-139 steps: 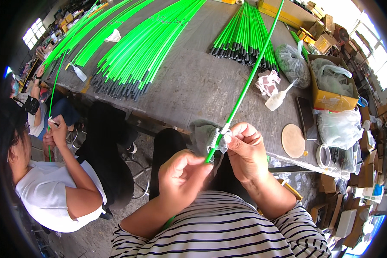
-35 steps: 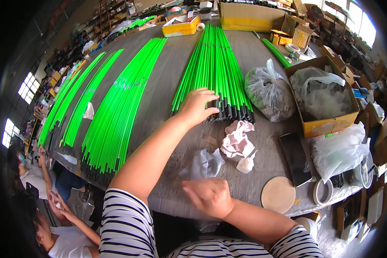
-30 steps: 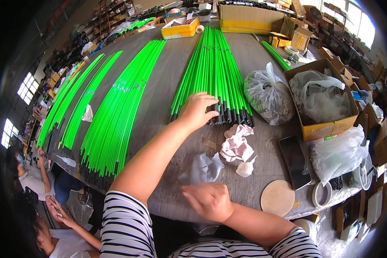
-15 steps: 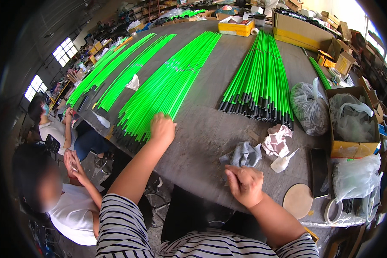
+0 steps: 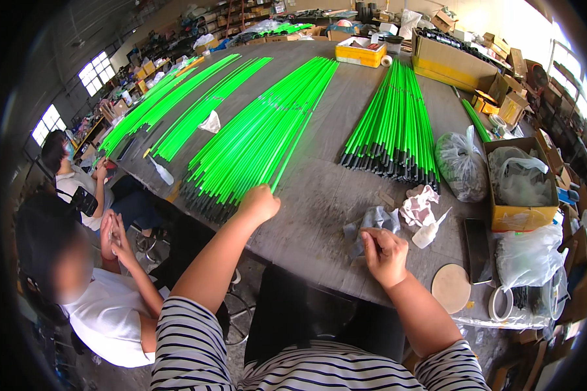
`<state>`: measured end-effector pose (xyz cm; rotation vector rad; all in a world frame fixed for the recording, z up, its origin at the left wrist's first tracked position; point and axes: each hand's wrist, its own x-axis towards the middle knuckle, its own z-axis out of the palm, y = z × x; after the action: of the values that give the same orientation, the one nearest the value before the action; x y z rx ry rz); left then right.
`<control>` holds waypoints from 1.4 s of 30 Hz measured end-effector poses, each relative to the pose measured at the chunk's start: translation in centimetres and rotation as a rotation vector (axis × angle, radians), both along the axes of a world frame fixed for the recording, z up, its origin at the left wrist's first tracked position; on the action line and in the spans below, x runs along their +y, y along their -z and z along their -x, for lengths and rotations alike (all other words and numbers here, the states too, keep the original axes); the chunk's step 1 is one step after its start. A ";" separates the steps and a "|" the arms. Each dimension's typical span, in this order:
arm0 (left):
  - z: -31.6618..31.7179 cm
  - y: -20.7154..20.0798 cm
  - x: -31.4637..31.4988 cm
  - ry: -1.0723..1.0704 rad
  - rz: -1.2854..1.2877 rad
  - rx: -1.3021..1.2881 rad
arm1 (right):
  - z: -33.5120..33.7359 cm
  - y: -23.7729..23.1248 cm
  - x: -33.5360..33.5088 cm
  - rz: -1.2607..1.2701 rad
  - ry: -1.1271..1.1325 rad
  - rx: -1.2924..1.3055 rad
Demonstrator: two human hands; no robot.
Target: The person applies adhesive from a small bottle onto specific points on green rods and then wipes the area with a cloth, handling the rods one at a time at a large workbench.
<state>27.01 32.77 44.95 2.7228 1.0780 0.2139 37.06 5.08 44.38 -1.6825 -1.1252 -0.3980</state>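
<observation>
The left hand [image 5: 259, 202] is stretched out at the end of a long, nearly straight forearm, fingers curled into a loose fist at the near ends of the middle bundle of bright green thin rods with black tips [image 5: 254, 146]; whether it actually pinches a rod cannot be told, since the knuckles hide the fingertips. The right hand [image 5: 385, 254] is drawn in close to the body, bent at the wrist, its fingers pressed together on the edge of a crumpled grey cloth [image 5: 370, 225] lying on the grey worn surface [image 5: 319, 215].

At two o'clock from the right hand lie a wad of white and pink crumpled paper [image 5: 419, 205] and a small white squeeze bottle [image 5: 430, 231]. At four o'clock sits a round tan wooden disc [image 5: 451, 287]. Another fan of green rods [image 5: 394, 133] spreads at twelve o'clock. At nine o'clock of the left hand, a seated person in a white shirt [image 5: 104, 313] holds both hands raised.
</observation>
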 end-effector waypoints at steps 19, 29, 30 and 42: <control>13.4 -7.4 -11.5 0.175 1.029 -0.663 | 4.2 -3.1 1.0 0.049 -0.084 0.165; 12.8 -3.4 -17.6 0.203 1.489 -0.667 | 7.4 -1.3 -0.1 0.087 -0.396 1.229; 12.8 -3.2 -17.8 0.208 1.494 -0.666 | 7.3 -1.2 -0.2 0.033 -0.400 1.322; 11.8 -2.3 -18.7 0.313 1.516 -0.660 | 6.9 -0.8 -0.2 -0.148 -0.509 1.571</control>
<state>15.26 14.09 47.27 1.2323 0.2872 0.1252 30.13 4.88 45.20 -0.9778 -0.2285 1.0079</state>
